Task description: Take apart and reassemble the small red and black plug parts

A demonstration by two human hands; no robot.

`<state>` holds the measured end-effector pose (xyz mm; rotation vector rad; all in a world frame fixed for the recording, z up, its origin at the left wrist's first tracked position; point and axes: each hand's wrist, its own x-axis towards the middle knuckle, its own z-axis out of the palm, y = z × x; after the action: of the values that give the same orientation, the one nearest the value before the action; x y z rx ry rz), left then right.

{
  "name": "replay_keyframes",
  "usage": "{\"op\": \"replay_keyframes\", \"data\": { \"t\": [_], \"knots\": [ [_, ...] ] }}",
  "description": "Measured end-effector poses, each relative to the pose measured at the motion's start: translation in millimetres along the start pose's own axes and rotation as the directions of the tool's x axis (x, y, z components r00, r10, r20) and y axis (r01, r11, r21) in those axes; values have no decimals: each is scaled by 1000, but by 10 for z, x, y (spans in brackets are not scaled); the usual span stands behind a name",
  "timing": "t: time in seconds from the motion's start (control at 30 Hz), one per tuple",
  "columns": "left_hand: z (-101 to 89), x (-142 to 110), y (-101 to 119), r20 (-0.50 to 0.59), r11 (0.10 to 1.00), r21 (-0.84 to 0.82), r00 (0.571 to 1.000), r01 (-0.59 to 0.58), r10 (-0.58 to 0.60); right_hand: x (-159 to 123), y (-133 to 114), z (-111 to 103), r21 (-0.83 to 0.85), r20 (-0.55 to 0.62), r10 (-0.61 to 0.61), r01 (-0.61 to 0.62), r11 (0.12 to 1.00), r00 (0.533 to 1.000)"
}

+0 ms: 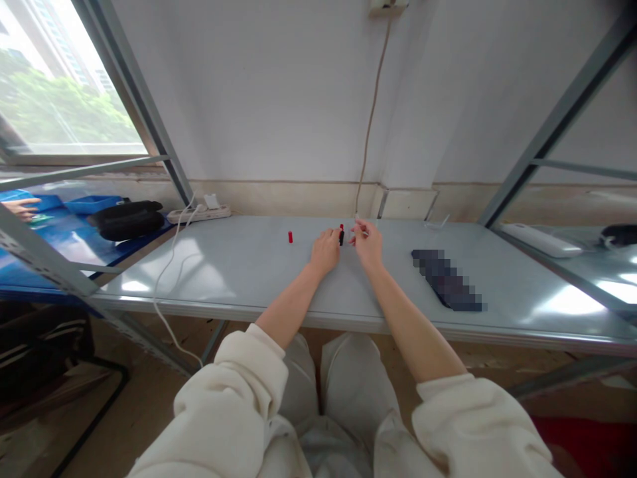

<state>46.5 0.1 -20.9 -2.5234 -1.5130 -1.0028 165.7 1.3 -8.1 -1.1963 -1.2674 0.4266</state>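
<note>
My left hand [326, 249] rests on the grey table [239, 272] with its fingers pinched on a small black-and-red part [341, 235]. My right hand [367, 240] is just to its right, fingers closed on a thin pale wire end [359, 226] that leads off a cable running up the wall. The two hands are close together, almost touching. A small red cap [290, 236] lies alone on the table, left of my left hand.
A white power strip [199, 214] with its cord sits at the back left. A dark flat object [446, 281] lies to the right. Metal shelf struts [552, 126] frame both sides. Another person's hand [20, 207] shows at far left near blue trays and a black pouch [127, 219].
</note>
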Motion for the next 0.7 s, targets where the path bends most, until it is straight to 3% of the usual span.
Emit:
{"op": "replay_keyframes", "data": {
  "t": [0.2, 0.33, 0.53, 0.7],
  "knots": [
    [9, -3, -10, 81, 996, 90, 997, -4, -4, 10, 45, 30, 57, 10, 7, -8, 998, 1000],
    [-19, 16, -11, 42, 996, 91, 999, 18, -22, 6, 52, 52, 113, -26, -29, 31, 993, 999],
    [82, 51, -100, -35, 983, -122, 990, 135, -140, -24, 1, 38, 98, 4, -52, 52, 994, 999],
    [109, 65, -125, -153, 929, -299, 950, 217, -272, -30, 23, -5, -165, 119, -82, 102, 981, 989]
  ]
}}
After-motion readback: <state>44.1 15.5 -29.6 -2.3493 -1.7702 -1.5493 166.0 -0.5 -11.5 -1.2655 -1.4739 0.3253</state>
